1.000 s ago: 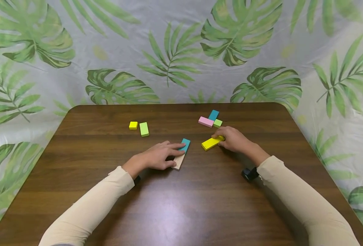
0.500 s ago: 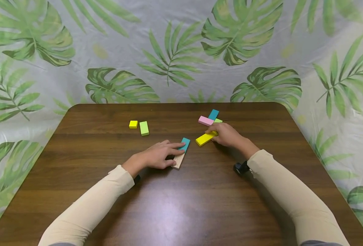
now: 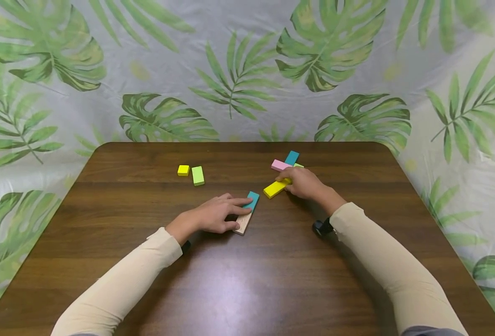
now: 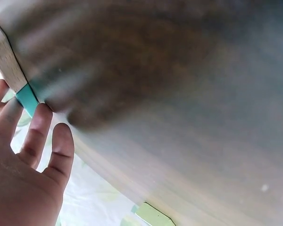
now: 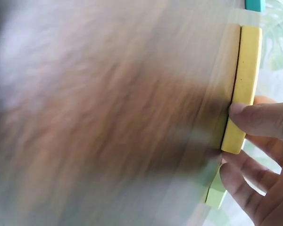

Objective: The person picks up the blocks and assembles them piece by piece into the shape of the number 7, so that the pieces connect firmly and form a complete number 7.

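My left hand (image 3: 215, 215) lies with extended fingers on two blocks set end to end: a teal block (image 3: 253, 196) farther off and a plain wood block (image 3: 242, 224) nearer me. Both also show beside the fingers in the left wrist view, the teal one partly covered. Thumb and fingers of my right hand (image 3: 308, 183) pinch the near end of a long yellow block (image 5: 245, 70), low over or on the table. That block's far end sits a short gap to the right of the teal block.
Behind my right hand a pink block (image 3: 278, 164), a blue block (image 3: 292, 157) and a partly hidden light green block (image 3: 299, 165) lie close together. At the back left are a small yellow block (image 3: 183, 171) and a light green block (image 3: 198, 176) on the brown table (image 3: 146, 280).
My right hand has moved left and slightly away from me, bringing the yellow block closer to the teal one. The left hand stays in place on its two blocks.
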A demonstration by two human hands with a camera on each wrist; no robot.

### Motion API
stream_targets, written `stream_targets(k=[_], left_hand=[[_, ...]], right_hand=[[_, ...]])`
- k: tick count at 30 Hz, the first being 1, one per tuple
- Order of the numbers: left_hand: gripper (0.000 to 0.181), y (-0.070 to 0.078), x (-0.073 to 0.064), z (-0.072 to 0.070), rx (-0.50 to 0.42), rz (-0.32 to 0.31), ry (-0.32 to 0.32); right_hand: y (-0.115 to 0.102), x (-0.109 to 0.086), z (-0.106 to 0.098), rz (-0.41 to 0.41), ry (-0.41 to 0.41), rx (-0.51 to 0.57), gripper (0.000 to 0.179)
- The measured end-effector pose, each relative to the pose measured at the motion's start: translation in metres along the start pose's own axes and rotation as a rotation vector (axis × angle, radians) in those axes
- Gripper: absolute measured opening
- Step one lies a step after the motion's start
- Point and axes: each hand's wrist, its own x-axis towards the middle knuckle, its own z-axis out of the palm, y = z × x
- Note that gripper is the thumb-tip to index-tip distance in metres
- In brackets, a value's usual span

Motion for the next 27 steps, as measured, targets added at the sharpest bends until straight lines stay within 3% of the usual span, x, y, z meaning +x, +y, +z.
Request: stream_targets(k=[9,19,27], left_hand=[[0.055,0.0,0.001,0.001,0.022,0.012,0.004],[0.055,0.001,0.0,0.001,0.005,0.0,-0.006],[0.055,0.0,0.0,0.001,0.003,0.0,-0.012]], right_hand=[[-0.003,0.011,0.001,-0.029,0.027,-0.002,0.031],[-0.009,0.02,0.002,-0.019,0.003,-0.048,0.035],[-0.012,0.027,0.007,-0.139,0.029,-0.074,0.034]])
